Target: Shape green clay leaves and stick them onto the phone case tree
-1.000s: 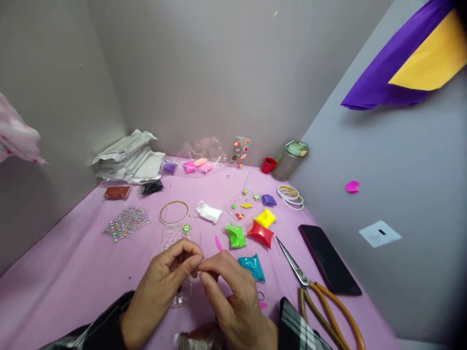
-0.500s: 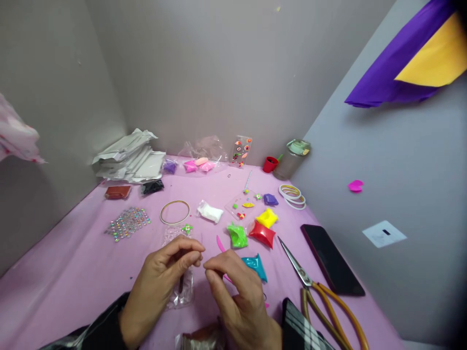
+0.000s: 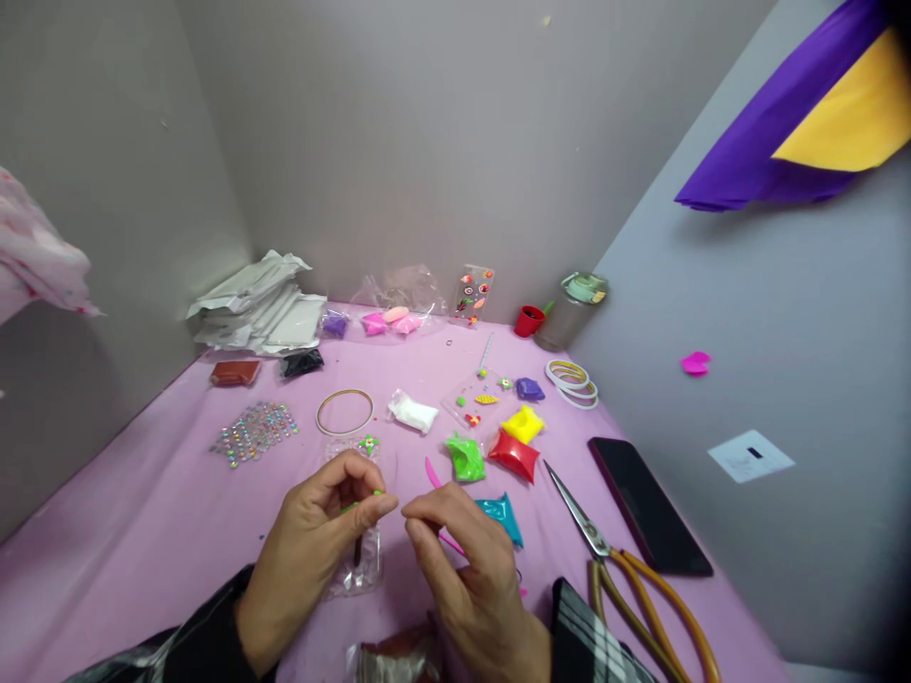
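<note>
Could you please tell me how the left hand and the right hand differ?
The left hand holds a small green piece; no held thing shows in the right hand. The left hand partly hides the clear plastic sheet; the right hand, the teal packet. Both are bare and curled.

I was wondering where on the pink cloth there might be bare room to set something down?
The pink cloth looks largely bare at left, between the gem sheet and the left hand. It is crowded right of centre: red packet, teal packet, scissors, phone.
</note>
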### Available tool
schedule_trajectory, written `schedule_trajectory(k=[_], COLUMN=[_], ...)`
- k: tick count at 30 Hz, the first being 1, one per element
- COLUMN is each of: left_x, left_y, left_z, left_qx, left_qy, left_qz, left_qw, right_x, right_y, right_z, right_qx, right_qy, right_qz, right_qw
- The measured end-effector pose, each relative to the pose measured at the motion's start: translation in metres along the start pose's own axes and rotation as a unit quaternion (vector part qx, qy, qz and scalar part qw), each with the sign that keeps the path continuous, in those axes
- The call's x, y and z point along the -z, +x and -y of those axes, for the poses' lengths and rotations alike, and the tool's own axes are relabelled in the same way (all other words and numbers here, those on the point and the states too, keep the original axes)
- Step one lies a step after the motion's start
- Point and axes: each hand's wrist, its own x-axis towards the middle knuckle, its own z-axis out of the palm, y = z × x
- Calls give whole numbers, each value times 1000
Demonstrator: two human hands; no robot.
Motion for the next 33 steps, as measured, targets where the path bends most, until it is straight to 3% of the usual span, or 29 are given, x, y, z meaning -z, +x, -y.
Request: schedule_trajectory(k=[10,19,23,28,33], left_x=[4,15,15,12,18], left_y=[-6,12,10,6,9], left_z=[5,-3,-1,1,4], left_qx=[26,-20,-4,18,11], left_qy=[50,-2,-8,8,25], left_qz=[48,-60,-38,48,10], left_qw=[997,998,999,999,1000], right_x=[1,0,0,1,1], right_y=[1,1,1,1,2], right_z=[-1,-2,-2,0,0], right_qx=[6,5,6,-3,11], right_qy=[-8,-9,-8,-4,-7], right_qz=[6,1,2,12,2], right_qw=[1000,1000,1000,1000,1000])
